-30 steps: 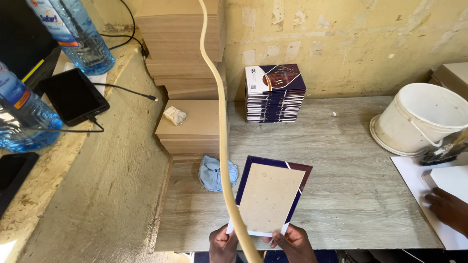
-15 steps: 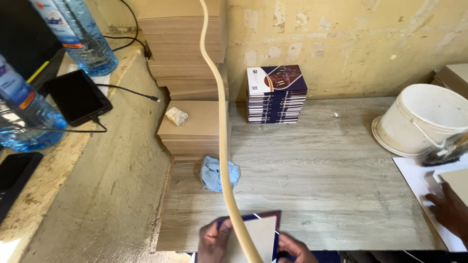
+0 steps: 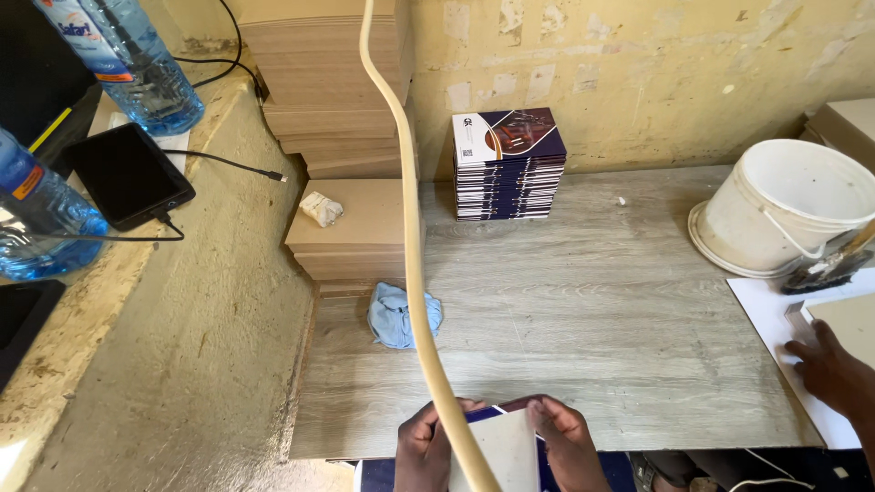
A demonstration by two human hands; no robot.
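Low down, both hands (image 3: 497, 446) grip cover board (image 3: 503, 446) edges.

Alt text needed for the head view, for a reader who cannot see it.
Both hands, left hand and right hand, grip a dark-bordered cover with a pale board at the near edge of a grey wooden table. Beyond lie a blue cloth, a stack of covers and a white bucket.

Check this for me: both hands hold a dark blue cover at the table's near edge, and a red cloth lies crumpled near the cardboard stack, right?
Not quite: the cloth is light blue, not red, as the head view shows. The left hand and right hand do hold the dark blue cover.
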